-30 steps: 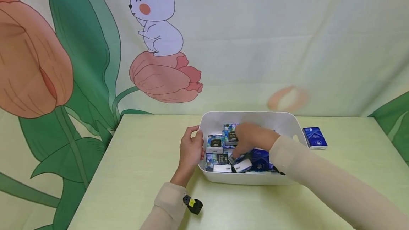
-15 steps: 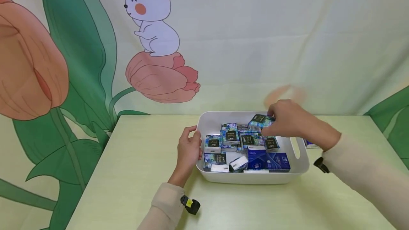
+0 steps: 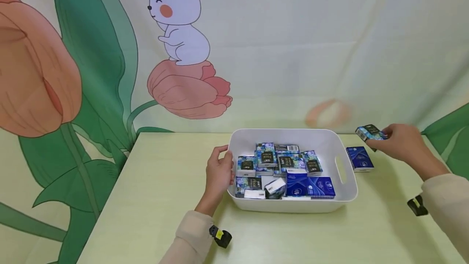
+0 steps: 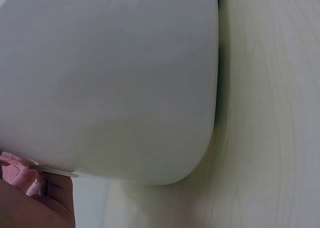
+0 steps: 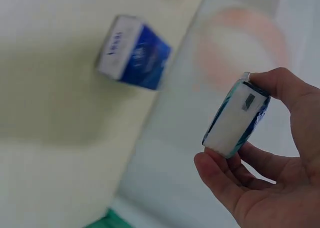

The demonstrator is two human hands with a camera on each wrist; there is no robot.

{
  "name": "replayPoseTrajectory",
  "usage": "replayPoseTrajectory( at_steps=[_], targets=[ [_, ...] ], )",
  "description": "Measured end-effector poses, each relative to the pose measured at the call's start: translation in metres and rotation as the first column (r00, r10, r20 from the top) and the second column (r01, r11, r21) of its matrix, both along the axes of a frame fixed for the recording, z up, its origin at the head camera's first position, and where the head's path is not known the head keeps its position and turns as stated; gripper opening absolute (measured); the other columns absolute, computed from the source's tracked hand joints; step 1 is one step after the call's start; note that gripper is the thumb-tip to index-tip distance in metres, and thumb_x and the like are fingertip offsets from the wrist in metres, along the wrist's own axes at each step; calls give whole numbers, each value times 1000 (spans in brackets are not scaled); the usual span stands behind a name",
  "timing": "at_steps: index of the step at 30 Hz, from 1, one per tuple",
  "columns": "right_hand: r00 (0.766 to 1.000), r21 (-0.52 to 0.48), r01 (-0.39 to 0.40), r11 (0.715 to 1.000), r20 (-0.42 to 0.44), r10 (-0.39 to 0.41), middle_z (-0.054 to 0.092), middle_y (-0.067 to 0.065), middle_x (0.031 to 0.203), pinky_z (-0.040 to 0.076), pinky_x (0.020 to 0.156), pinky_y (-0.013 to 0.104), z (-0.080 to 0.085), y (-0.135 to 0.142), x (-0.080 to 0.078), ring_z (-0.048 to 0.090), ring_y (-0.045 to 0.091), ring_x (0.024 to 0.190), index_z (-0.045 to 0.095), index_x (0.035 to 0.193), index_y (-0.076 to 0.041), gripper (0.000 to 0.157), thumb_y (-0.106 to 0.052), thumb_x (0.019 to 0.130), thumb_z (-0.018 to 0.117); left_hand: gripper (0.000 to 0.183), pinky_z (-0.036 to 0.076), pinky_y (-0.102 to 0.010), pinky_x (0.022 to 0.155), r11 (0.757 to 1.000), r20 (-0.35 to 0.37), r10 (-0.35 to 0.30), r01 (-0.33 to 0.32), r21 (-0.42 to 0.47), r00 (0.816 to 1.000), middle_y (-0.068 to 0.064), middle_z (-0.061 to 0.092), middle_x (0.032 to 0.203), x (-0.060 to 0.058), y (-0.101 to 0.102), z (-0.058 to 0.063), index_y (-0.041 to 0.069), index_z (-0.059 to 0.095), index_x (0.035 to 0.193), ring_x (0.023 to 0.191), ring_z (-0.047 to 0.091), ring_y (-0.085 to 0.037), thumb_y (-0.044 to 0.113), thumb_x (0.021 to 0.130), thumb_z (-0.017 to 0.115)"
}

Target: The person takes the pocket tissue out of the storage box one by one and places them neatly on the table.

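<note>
My right hand (image 3: 404,144) pinches a small floral blue-green pocket tissue pack (image 3: 370,132) between thumb and fingers. It is raised beyond the right end of the white plastic bin (image 3: 293,205). The right wrist view shows the white end of this floral tissue pack (image 5: 235,120). Below it, a dark blue tissue pack (image 3: 360,159) lies on the table beside the bin. My left hand (image 3: 218,172) grips the bin's left end, with fingers curled at the handle opening in the left wrist view. Several floral packs (image 3: 265,156) and dark blue packs (image 3: 321,186) lie in the bin.
The pale wooden table (image 3: 165,182) runs back to a printed curtain (image 3: 278,52) with a rabbit and tulips. The bin's right handle opening faces the blue pack outside. Bare tabletop shows left of the bin and in front of it.
My right hand has come up out of the bin with a floral tissue pack and carried it right, past the bin's end. The left hand has kept its hold on the bin.
</note>
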State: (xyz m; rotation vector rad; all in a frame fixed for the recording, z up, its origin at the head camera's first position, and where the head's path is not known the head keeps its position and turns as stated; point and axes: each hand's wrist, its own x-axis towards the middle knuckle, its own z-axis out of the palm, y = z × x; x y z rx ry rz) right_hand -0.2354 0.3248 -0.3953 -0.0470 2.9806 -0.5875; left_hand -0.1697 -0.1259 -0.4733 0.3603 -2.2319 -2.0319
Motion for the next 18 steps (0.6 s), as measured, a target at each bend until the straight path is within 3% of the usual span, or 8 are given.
replayPoseTrajectory(
  at_steps=[6,12,18],
  targets=[
    [991,-11,129,992,26,-129,55,43,113,52,67,53,-43,31,4,55,52,94,52,119,26,87,-54,89,69,30,41,-23,41,1000,-3,5,-5,0,1000,-18,57,78,1,0,1,14,57,132,47,46,-13,26,105,51],
    [969,-37,231,972,101,-227,50,45,116,45,79,62,-83,41,14,46,56,101,46,123,28,92,-58,93,60,30,42,-23,42,1000,4,11,-11,-10,1000,-16,57,79,2,1,-1,15,57,132,48,47,-13,27,105,51],
    [963,-88,250,964,130,-237,40,47,132,37,96,70,-99,29,19,38,62,118,39,133,27,98,-64,98,45,30,41,-23,42,1000,-3,13,-13,-3,1000,-14,57,76,2,-2,1,14,58,131,47,47,-12,27,105,52]
  ],
)
